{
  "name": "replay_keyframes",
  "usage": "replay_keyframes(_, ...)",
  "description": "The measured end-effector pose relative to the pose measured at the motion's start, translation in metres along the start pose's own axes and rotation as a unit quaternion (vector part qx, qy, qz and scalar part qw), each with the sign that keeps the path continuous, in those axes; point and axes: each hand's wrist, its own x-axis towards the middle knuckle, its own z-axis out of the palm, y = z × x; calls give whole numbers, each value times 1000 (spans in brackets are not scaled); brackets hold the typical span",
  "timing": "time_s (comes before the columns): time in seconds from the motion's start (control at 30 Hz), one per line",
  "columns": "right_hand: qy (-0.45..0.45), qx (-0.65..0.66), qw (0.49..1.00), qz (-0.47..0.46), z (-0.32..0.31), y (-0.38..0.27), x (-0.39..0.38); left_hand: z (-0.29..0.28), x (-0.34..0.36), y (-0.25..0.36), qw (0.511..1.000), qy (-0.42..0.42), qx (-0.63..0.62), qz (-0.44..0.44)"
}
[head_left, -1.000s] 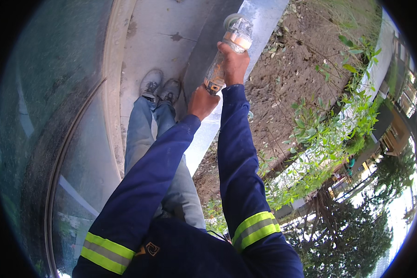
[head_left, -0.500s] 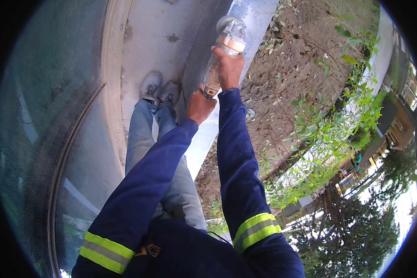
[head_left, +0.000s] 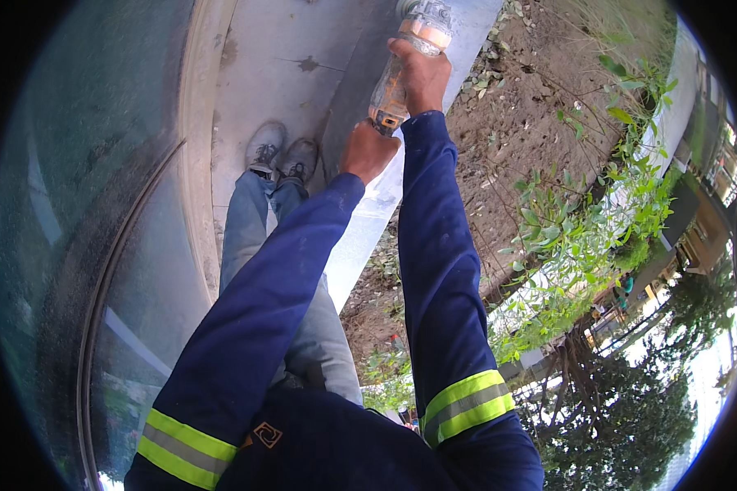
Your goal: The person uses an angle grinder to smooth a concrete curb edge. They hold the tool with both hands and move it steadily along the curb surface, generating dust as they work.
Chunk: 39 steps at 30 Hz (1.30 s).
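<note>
A dusty grey-and-orange angle grinder (head_left: 389, 100) lies over the pale smooth ledge (head_left: 368, 214), its head at the top edge of the picture. My right hand (head_left: 424, 78) is closed around the grinder's body near its head. Lower and to the left, my left hand (head_left: 370, 151) is closed on the rear end of the same tool. The grinder's disc is mostly hidden under the head and cut by the frame's rim, so I cannot tell whether it touches the ledge.
My shoes (head_left: 282, 155) stand on grey paving (head_left: 270, 82) left of the ledge. A large glass pane (head_left: 74, 204) with a curved-looking frame runs along the left. A soil bed (head_left: 516, 114) with leafy plants (head_left: 598, 229) lies right; a small distant person (head_left: 626, 285) shows beyond.
The grinder and both my hands dipped slightly down and left, then moved up and right along the ledge, farther from my body. My grip looks the same.
</note>
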Motion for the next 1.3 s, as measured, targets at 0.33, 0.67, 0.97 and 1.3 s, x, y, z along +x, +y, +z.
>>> replay_keyframes(0.33,8,-65,998,25,-9,36,-68,-6,-64,-45,1000,-2,-20,-22)
replay_keyframes(0.67,21,-62,997,48,-5,73,-129,-19,-101,-106,998,-11,6,-58)
replay_keyframes(0.97,40,-18,996,83,-45,95,-172,-4,-144,-128,990,-42,95,-95)
replay_keyframes(1.3,27,-65,994,83,-22,99,-180,-9,-140,-168,998,5,34,-45)
